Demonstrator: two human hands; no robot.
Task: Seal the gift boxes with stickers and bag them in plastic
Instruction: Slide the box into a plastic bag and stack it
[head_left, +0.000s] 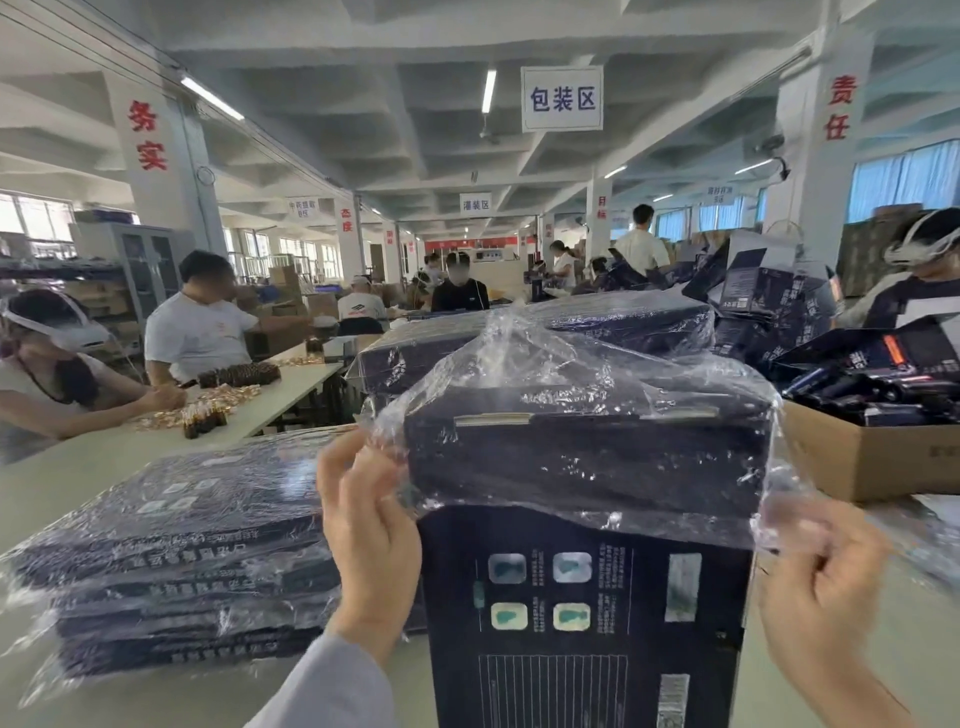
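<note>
Plastic bag (587, 374) covers only the top part of the navy gift box (582, 597), which stands upright at near centre. Left hand (371, 530) pinches the film's left edge; right hand (821, 571) is clenched on its right edge. Risk: an uneven pull snags the film on the top corners and tears it, or tips the box toward the bagged stack (182, 551) on the left.

A hanging sign (562, 98) reads "包装区"; a farther sign (476, 204) reads "灌装区". The left pillar (149, 136) bears red "务实", the right pillar (838, 108) "责任". The gift box (587, 597) print is too blurred to read.
</note>
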